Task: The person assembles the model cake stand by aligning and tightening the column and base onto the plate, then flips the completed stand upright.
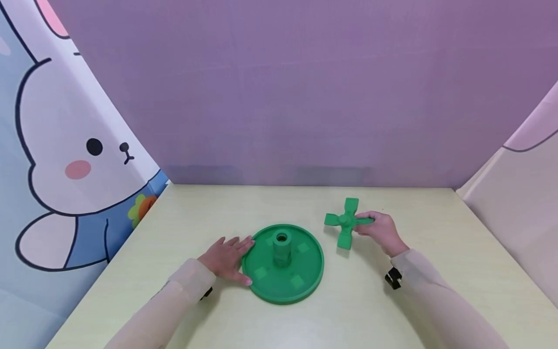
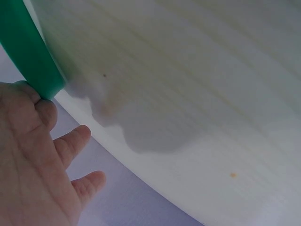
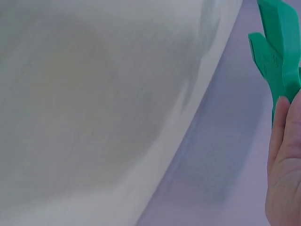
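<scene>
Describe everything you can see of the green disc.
The disc is round, plain green and looks like plastic, with a raised rim and lighter square patches on its face. A ringed, open-topped post stands upright at its middle, its opening showing a dark hole. The disc lies face up on the table. The left hand, fingers spread, touches its left edge; the right hand is apart from it.
</scene>
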The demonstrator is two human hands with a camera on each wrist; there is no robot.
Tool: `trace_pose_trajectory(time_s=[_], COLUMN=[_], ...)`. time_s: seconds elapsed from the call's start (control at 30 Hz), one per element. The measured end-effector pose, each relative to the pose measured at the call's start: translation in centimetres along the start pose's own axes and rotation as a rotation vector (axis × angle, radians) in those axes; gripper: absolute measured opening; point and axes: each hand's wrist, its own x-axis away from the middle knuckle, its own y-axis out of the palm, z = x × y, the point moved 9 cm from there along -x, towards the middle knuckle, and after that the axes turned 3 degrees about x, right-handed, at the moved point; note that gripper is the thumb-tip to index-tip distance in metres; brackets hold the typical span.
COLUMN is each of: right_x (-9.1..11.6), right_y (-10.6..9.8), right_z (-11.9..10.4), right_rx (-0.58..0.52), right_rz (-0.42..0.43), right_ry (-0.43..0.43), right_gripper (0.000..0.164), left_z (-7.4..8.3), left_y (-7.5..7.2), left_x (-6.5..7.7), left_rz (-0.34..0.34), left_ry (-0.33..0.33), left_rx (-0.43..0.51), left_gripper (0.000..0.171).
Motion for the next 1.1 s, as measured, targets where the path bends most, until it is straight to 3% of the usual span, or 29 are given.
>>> trace_pose_trajectory(time_s=[0.2, 0.33, 0.67, 1.1], right_x=[0.1, 0.1, 0.4, 0.3], right_y=[1.0, 1.7, 3.9, 6.5], right_z=[-2.3, -3.7, -6.1, -7.5], right_rx=[0.168, 0.214, 0.175, 0.035], right_rz=[0.037, 0.041, 0.006, -0.029], right_ry=[-0.070, -0.110, -0.176, -0.163], right_gripper=[0.035, 0.032, 0.027, 0.030], left_z=[-0.1, -0.1, 0.1, 0.0], left_y=[0.1, 0.1, 0.0, 0.1], left_x=[-0.1, -0.1, 0.0, -0.1], left_rz=[-0.006, -0.013, -0.001, 0.002], left_ry=[0.002, 0.002, 0.000, -0.005], left_rx=[0.000, 0.002, 0.009, 0.004], left_gripper=[0.103, 0.103, 0.103, 0.102])
